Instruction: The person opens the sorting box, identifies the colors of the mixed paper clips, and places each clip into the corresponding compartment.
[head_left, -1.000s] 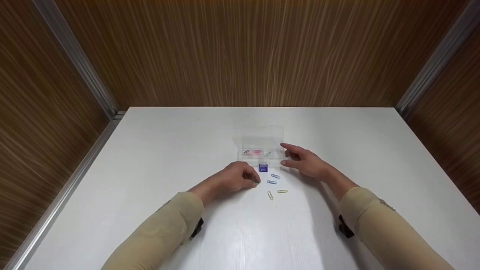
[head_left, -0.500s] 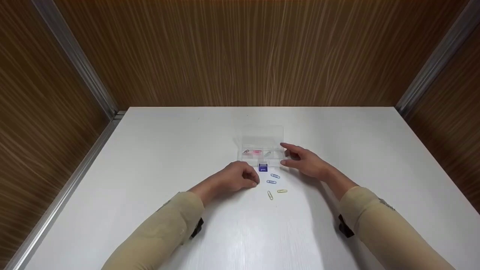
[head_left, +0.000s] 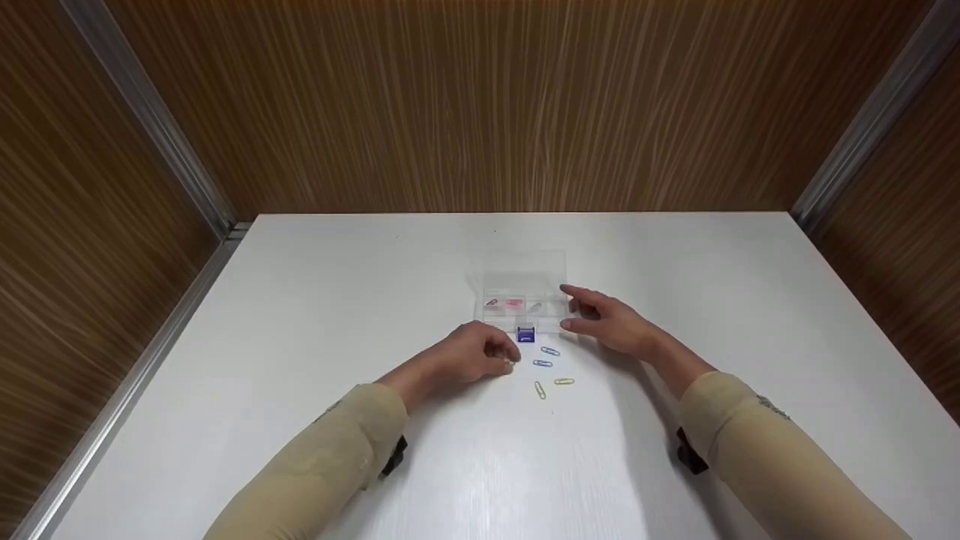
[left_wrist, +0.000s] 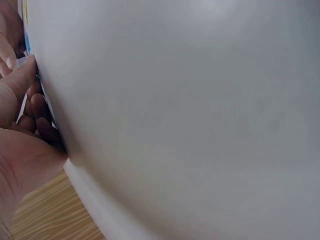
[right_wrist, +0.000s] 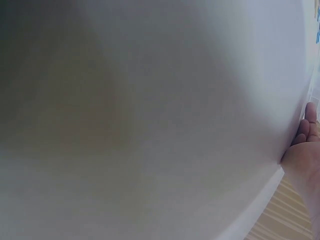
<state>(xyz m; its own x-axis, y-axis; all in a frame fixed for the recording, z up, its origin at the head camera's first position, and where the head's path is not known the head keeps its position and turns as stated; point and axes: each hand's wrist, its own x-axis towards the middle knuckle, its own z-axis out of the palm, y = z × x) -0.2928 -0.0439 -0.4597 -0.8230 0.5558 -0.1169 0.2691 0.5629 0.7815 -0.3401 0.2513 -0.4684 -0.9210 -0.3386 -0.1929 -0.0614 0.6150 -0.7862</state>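
Observation:
A clear plastic compartment box (head_left: 499,325) stands mid-table with its transparent lid (head_left: 525,262) open toward the back. Dark (head_left: 492,303), pink (head_left: 514,304) and pale green paper clips (head_left: 535,307) lie in separate back compartments. My left hand (head_left: 469,352), in front of the box, pinches a small pale paper clip (head_left: 511,363) between thumb and fingertips, mostly hidden by them. At the box's right side, my right hand (head_left: 611,324) rests with thumb and index finger spread along the edge. Two blue paper clips (head_left: 542,364) and two yellow ones (head_left: 564,382) lie between the hands.
A small dark blue tab (head_left: 526,334) sits at the middle of the box's front edge. The white table (head_left: 345,285) is bordered by wood-grain panels (head_left: 480,112) at the back and both sides, with metal rails (head_left: 161,120) at the corners.
My left fingers have shifted slightly, and more of the pale paper clip shows between them now. My right hand, the box and the loose paper clips stay in place.

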